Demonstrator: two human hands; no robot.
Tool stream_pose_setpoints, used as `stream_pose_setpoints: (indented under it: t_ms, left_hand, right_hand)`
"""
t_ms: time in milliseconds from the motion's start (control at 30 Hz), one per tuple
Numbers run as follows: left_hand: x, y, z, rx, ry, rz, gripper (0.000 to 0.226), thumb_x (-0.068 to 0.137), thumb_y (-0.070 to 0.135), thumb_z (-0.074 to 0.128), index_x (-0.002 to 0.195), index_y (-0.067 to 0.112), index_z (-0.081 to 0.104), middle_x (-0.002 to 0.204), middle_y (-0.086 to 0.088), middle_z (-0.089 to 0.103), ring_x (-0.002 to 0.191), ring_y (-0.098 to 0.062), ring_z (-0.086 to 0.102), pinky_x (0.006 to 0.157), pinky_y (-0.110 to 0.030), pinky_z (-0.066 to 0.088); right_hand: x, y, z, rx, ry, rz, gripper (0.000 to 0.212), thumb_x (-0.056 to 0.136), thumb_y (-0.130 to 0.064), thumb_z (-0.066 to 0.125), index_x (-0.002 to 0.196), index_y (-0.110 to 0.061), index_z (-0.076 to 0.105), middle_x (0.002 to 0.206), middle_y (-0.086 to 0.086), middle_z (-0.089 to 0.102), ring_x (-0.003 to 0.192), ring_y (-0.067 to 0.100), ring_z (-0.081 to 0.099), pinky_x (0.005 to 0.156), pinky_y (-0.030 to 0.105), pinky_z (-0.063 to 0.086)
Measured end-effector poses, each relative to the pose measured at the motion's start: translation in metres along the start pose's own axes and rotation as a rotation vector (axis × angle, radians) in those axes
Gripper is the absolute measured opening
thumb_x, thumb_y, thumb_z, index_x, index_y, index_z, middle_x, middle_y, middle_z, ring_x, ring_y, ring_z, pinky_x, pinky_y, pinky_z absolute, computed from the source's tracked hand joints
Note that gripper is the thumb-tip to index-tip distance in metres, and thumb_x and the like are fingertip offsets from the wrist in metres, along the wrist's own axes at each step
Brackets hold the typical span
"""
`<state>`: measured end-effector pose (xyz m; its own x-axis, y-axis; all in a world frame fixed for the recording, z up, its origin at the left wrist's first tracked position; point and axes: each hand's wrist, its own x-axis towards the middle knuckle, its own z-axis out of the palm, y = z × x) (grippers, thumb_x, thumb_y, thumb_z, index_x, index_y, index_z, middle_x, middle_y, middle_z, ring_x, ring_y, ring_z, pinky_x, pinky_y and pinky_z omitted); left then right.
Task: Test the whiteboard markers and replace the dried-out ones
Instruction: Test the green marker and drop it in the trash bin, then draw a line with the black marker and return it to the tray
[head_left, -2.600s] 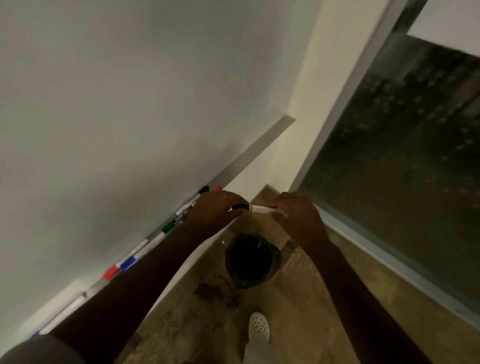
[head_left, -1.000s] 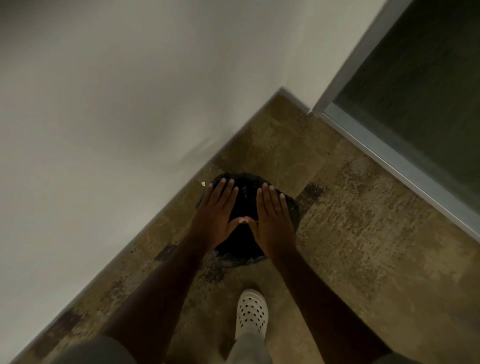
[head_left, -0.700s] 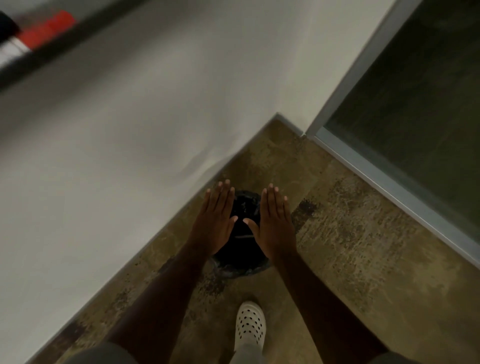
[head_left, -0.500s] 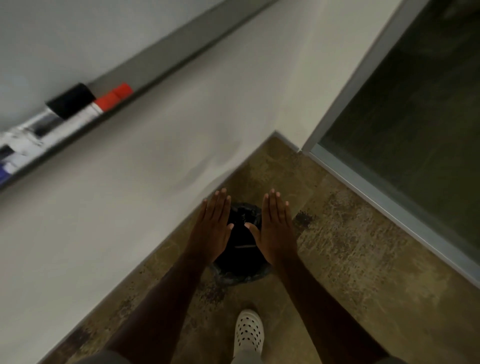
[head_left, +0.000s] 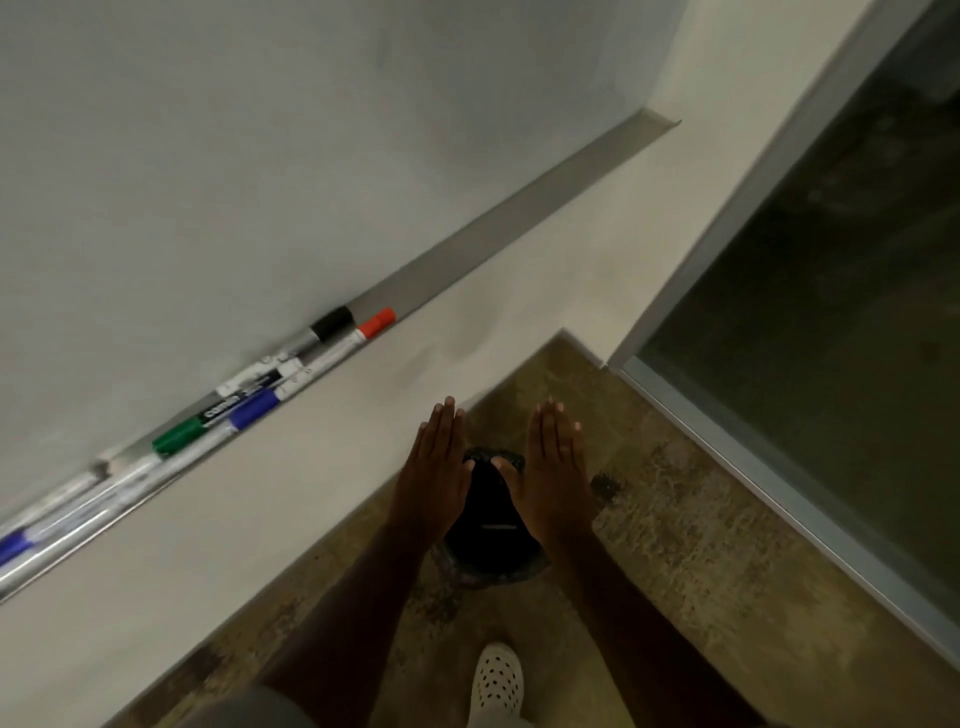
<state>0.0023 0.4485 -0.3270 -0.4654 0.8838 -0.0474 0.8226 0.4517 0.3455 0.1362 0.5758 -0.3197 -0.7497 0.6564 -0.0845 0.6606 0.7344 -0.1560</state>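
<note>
Looking down through the head camera, I logged the following. Left hand (head_left: 435, 470): flat, fingers straight and together, holding nothing, above the left side of the black-lined waste bin (head_left: 491, 525). Right hand (head_left: 553, 467): likewise flat and empty, above the bin's right side; the two hands were near each other but apart. Bin: on the mottled brown floor (head_left: 691, 545), close to the wall, with a pale stick-like item lying inside, too dim for me to identify. Marker tray (head_left: 519, 208): metal ledge under the whiteboard (head_left: 260, 156), well apart from both hands. Markers in the tray, lying lengthwise: red-capped marker (head_left: 363, 332), black-capped marker (head_left: 324, 330), blue-capped marker (head_left: 254, 408), green-capped marker (head_left: 187, 434), more to the lower left, blurred. One white perforated clog (head_left: 496, 683) at the bottom edge.
</note>
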Motion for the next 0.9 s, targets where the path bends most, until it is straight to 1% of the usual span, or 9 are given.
stream_pose_setpoints:
  t_ms: [133,200,333,367,467,533,600,733,900]
  left_hand:
    - [-0.019,0.023,-0.066,-0.085,0.04,-0.044,0.064,0.102,0.032,0.035,0.154,-0.003,0.022,0.164,-0.021,0.014,0.154,-0.034,0.011,0.122,-0.046,0.025]
    - [-0.028,0.026,-0.083,-0.12,0.057,-0.087,0.064,0.103,0.034,0.03,0.155,-0.001,0.021,0.165,-0.019,0.012,0.154,-0.031,0.009,0.123,-0.045,0.022]
    - [-0.057,0.035,-0.114,-0.18,0.075,-0.135,0.064,0.103,0.038,0.029,0.156,0.003,0.02,0.166,-0.016,0.01,0.155,-0.027,0.005,0.123,-0.042,0.016]
    - [-0.064,0.037,-0.123,-0.183,0.081,-0.141,0.065,0.103,0.04,0.027,0.157,0.006,0.017,0.167,-0.013,0.006,0.155,-0.025,0.001,0.123,-0.04,0.012]
    - [-0.092,0.037,-0.147,-0.193,0.091,-0.231,0.068,0.1,0.053,0.014,0.157,0.023,-0.005,0.163,0.006,-0.023,0.149,-0.005,-0.025,0.123,-0.027,-0.007]
    - [-0.113,0.028,-0.166,-0.197,0.098,-0.261,0.068,0.099,0.06,0.008,0.156,0.028,-0.01,0.161,0.012,-0.026,0.147,0.0,-0.027,0.12,-0.022,-0.012]
    - [-0.135,0.017,-0.186,-0.181,0.099,-0.287,0.064,0.101,0.057,0.012,0.155,0.028,-0.009,0.163,0.011,-0.022,0.146,0.002,-0.026,0.121,-0.022,-0.01]
    - [-0.18,-0.002,-0.232,-0.202,0.082,-0.387,0.065,0.105,0.052,0.028,0.155,0.034,-0.01,0.16,0.019,-0.02,0.146,0.005,-0.02,0.119,-0.021,0.003]
    - [-0.235,-0.02,-0.276,-0.256,0.074,-0.473,0.069,0.1,0.064,0.021,0.159,0.035,-0.002,0.165,0.017,-0.005,0.152,-0.004,0.0,0.121,-0.031,0.019]
  right_hand:
    - [-0.006,-0.024,-0.073,0.03,0.071,-0.04,0.089,0.099,-0.068,0.019,0.157,-0.002,0.008,0.165,0.017,0.005,0.153,0.03,-0.003,0.124,0.046,0.001]
    - [-0.006,-0.033,-0.094,0.029,0.098,-0.071,0.088,0.099,-0.066,0.025,0.156,-0.001,0.012,0.164,0.018,0.008,0.153,0.031,0.001,0.124,0.047,0.003]
    - [-0.012,-0.056,-0.129,0.021,0.099,-0.132,0.088,0.099,-0.065,0.032,0.157,-0.003,0.01,0.165,0.016,0.003,0.154,0.031,0.003,0.124,0.047,0.005]
    - [-0.013,-0.062,-0.137,0.031,0.1,-0.145,0.087,0.098,-0.064,0.032,0.157,-0.004,0.009,0.165,0.015,0.003,0.154,0.03,0.004,0.124,0.047,0.006]
    - [-0.022,-0.086,-0.16,0.088,0.098,-0.229,0.085,0.098,-0.064,0.026,0.157,-0.005,0.012,0.166,0.013,0.005,0.153,0.03,0.009,0.123,0.047,0.011]
    - [-0.027,-0.105,-0.171,0.137,0.107,-0.315,0.083,0.099,-0.066,0.018,0.157,-0.006,0.015,0.166,0.013,0.009,0.153,0.029,0.01,0.121,0.049,0.017]
    - [-0.03,-0.127,-0.18,0.163,0.097,-0.397,0.085,0.099,-0.069,0.014,0.157,-0.007,0.016,0.166,0.013,0.01,0.153,0.029,0.009,0.121,0.05,0.02]
    - [-0.034,-0.177,-0.195,0.178,0.101,-0.535,0.085,0.098,-0.069,0.02,0.156,-0.007,0.022,0.165,0.014,0.015,0.152,0.031,0.014,0.121,0.049,0.016]
    - [-0.046,-0.24,-0.213,0.189,0.116,-0.71,0.082,0.099,-0.065,0.026,0.154,-0.005,0.029,0.163,0.015,0.021,0.152,0.031,0.019,0.122,0.049,0.02]
